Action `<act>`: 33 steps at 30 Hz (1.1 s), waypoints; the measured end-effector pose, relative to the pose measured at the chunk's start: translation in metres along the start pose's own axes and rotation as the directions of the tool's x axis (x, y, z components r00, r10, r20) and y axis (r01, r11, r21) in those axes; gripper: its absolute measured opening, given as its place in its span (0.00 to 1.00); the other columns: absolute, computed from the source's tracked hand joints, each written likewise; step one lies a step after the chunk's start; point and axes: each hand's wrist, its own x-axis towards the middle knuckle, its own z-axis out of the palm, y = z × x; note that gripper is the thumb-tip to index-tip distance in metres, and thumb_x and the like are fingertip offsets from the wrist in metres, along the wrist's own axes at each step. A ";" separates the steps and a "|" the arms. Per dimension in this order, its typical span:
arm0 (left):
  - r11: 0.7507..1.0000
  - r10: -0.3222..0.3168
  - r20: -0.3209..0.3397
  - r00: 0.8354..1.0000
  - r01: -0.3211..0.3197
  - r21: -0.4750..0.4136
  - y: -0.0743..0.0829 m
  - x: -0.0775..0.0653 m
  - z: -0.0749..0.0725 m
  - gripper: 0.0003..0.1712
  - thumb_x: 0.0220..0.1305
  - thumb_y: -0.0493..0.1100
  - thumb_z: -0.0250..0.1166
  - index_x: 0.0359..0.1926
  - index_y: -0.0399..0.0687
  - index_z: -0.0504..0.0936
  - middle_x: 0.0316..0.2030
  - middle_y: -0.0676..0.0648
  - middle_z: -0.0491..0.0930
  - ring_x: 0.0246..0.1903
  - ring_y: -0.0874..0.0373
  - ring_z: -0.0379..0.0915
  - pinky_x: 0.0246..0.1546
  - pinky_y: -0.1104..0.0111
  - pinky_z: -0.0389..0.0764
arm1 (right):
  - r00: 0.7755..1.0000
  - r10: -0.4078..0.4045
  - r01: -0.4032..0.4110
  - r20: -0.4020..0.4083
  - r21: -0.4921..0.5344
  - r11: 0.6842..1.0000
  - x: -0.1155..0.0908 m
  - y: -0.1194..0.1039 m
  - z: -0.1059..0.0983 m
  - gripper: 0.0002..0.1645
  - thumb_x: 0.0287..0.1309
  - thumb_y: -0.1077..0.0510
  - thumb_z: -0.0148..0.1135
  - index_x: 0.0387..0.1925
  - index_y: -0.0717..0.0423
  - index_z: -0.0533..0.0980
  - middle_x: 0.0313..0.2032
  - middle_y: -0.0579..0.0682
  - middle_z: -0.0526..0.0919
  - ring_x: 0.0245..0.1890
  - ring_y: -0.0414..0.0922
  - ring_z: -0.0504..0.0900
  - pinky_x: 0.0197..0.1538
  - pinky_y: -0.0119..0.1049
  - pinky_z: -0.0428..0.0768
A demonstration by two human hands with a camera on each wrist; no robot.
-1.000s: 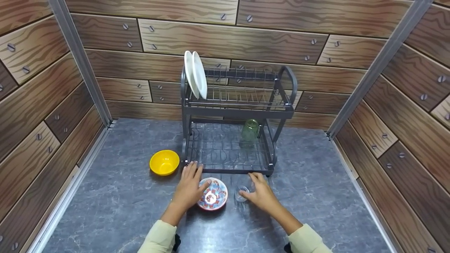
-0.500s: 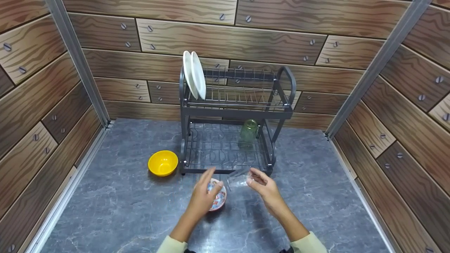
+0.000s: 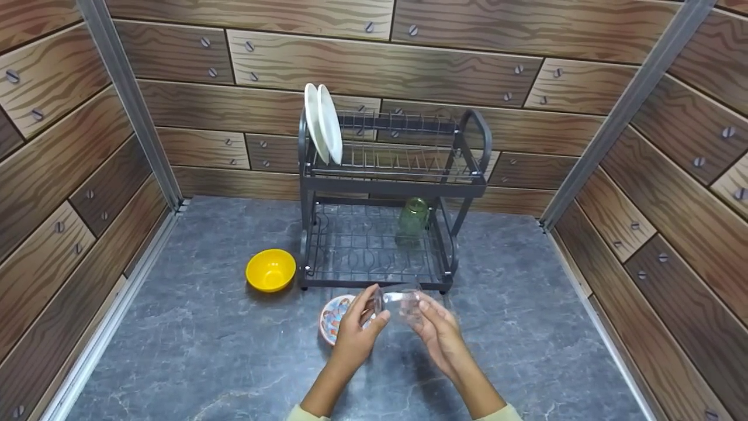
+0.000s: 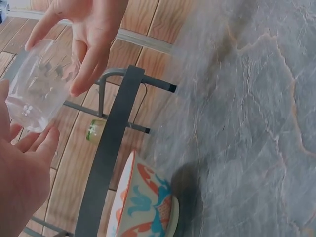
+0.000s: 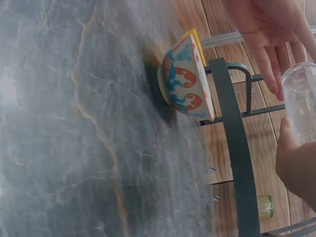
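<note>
A clear drinking glass (image 3: 401, 299) is held sideways above the counter, in front of the dish rack. My left hand (image 3: 356, 336) pinches its left end between thumb and fingers. At the other end, my right hand (image 3: 442, 336) grips the glass with curled fingers. The left wrist view shows the glass (image 4: 42, 84) spanning both hands, faint white marks near its base. Just below and left of the glass stands a patterned bowl (image 3: 332, 316) in red, blue and white, partly hidden by my left hand.
A dark two-tier dish rack (image 3: 392, 188) stands behind, with two white plates (image 3: 330, 126) upright on top and a green glass (image 3: 414, 217) upside down below. The yellow bowl (image 3: 271, 271) sits to its left. Wood-patterned walls (image 3: 374, 64) enclose the grey counter (image 3: 193, 327).
My right hand has lifted the clear glass off the counter and tilted it sideways. My left hand has moved right from beside the patterned bowl and taken hold of the glass's other end.
</note>
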 end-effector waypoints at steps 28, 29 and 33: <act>0.585 0.250 0.173 0.953 -0.291 0.757 -0.013 0.115 -0.050 0.32 0.63 0.53 0.64 0.65 0.48 0.71 0.59 0.45 0.70 0.57 0.52 0.67 0.56 0.60 0.75 | 0.881 -0.377 0.239 0.285 -0.957 -0.165 0.054 0.021 -0.066 0.42 0.62 0.43 0.60 0.68 0.66 0.61 0.68 0.63 0.61 0.70 0.59 0.55 0.71 0.54 0.55; 0.555 0.233 0.194 0.953 -0.294 0.778 -0.015 0.118 -0.050 0.32 0.64 0.53 0.63 0.65 0.47 0.70 0.59 0.45 0.69 0.58 0.52 0.67 0.56 0.60 0.76 | 0.878 -0.377 0.239 0.293 -0.953 -0.184 0.055 0.024 -0.068 0.42 0.62 0.44 0.59 0.67 0.66 0.61 0.68 0.64 0.61 0.70 0.59 0.55 0.71 0.53 0.53; 0.470 0.178 0.234 0.956 -0.292 0.833 -0.022 0.133 -0.050 0.31 0.65 0.52 0.62 0.65 0.46 0.70 0.60 0.44 0.68 0.59 0.50 0.68 0.56 0.59 0.75 | 0.852 -0.390 0.262 0.348 -0.930 -0.258 0.056 0.032 -0.073 0.41 0.63 0.44 0.58 0.66 0.69 0.62 0.67 0.66 0.62 0.69 0.61 0.56 0.71 0.56 0.51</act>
